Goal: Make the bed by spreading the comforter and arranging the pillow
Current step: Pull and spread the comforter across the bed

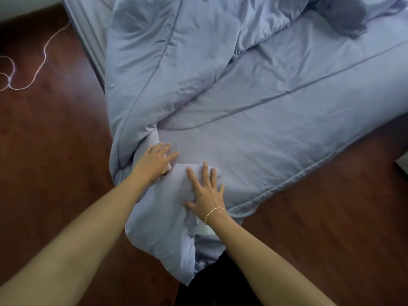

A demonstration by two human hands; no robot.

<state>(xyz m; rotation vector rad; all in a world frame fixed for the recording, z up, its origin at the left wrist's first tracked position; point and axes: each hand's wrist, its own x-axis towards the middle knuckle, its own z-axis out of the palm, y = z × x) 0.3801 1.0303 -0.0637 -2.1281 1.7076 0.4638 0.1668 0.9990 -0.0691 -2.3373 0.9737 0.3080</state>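
Here, at the near corner of the bed (88,29), both hands work the comforter (254,111); it lies bunched along the left edge and partly flat toward the right, its corner spilling over the near corner toward the floor (55,151). Left hand (155,161): fingers straight and close together, laid against a fold; whether the thumb grips cloth underneath, cannot tell. Right hand (206,191): fingers spread wide, palm pressing flat on a puffed hump of the corner; a thin bracelet (214,214) at the wrist. Pillow (342,16) sits at the far right edge, half under bunched cloth. Likely best: hold the hump down with the right palm; sweep the left outward along the fold toward the left edge; square the corner seam to the bed corner before smoothing further up.
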